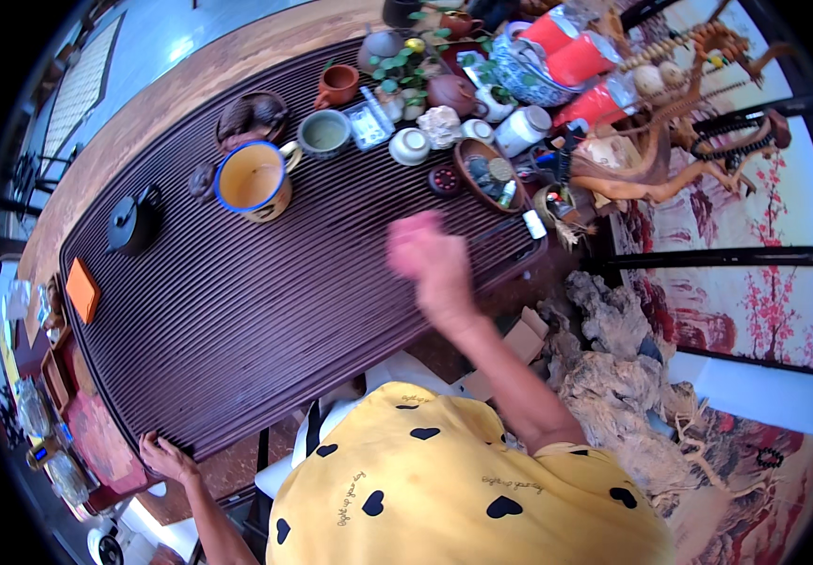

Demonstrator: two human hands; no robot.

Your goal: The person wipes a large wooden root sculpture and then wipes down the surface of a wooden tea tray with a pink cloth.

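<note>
A dark brown ribbed tea tray [265,348] spreads across the table before me. My right hand [444,273] presses a bunched pink cloth [410,243] against its right part; the hand is slightly blurred and closed round the cloth. At the near left corner of the tray, my left hand [169,459] has its fingers bent over the rim. Beyond the cloth stands a yellow mug [254,179] with a blue rim. To the mug's left is a small black teapot [133,221], and an orange square pad [82,290] lies by the left rim.
Along the tray's far side stand a grey-green bowl [324,133], a reddish-brown cup [338,86], a white cup [410,146] and a brown oval dish [489,173]. A blue-and-white basin [531,80] holds red packages. Twisted driftwood [651,169] rises at the right; rough rockery [613,377] lies below.
</note>
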